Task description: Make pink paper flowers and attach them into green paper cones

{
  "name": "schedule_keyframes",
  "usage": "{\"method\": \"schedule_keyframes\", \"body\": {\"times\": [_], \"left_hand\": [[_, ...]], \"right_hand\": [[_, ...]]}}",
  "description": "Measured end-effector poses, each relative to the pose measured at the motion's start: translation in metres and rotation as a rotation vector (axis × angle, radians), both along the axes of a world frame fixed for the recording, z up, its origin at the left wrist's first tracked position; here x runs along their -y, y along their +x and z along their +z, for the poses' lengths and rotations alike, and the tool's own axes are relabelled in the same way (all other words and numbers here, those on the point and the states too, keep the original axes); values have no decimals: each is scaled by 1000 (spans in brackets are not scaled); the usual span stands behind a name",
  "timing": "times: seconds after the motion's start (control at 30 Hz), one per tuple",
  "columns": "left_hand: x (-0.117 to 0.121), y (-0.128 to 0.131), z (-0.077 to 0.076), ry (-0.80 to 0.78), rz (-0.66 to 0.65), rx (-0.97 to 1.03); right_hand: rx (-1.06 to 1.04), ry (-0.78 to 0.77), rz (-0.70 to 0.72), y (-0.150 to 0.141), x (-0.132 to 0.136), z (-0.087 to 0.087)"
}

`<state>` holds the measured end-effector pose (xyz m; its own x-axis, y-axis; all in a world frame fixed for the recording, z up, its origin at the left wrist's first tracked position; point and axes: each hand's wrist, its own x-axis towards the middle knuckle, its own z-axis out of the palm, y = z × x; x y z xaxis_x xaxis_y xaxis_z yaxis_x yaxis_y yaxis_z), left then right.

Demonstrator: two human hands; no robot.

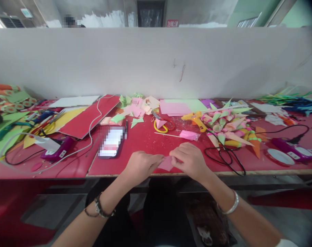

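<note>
Between my two hands, near the table's front edge, is a small piece of pink paper [166, 164]. My left hand [142, 165] pinches its left side, fingers closed. On the paper's right side my right hand [188, 158] is closed too, with its fingers curled over the edge. Just beyond lie a thin stick [167, 134] and a bright pink packet [189, 135] in clear wrap. Scissors with a yellow and red handle [160, 127] rest behind them, a pink paper triangle on top. A yellow glue gun [196, 120] lies to the right.
A phone [111, 142] lies left of my hands. Pink and green paper pieces [137, 107] are heaped at the back. Paper cones [225, 123] pile up at right, beside a black cable [229, 159]. Purple power strips [58, 149] sit at the sides. A grey partition [119, 61] closes the back.
</note>
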<state>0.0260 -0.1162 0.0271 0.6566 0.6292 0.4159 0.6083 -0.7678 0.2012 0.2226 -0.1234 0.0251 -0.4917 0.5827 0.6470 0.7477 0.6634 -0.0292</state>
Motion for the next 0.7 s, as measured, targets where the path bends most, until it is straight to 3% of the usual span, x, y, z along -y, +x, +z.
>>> {"method": "schedule_keyframes", "body": {"times": [0.13,0.23,0.3,0.37,0.43,0.5,0.6,0.7], "left_hand": [[-2,-24,5,-86,63,-23],[-2,-37,9,-180,121,-29],[-1,-39,11,-204,123,-48],[0,-35,13,-183,98,-71],[2,-28,14,-74,68,-93],[4,-20,16,101,60,-133],[9,-9,17,309,61,-224],[10,-3,15,420,33,-239]], "right_hand": [[8,-46,-131,29,-10,-7],[-184,-67,-255,39,-12,-4],[-240,-87,-181,32,-10,3],[-107,-192,-4,18,-5,11],[46,-280,102,2,-1,17],[114,-343,97,-10,2,18],[146,-415,66,-21,4,18],[115,-486,84,-24,5,19]]}}
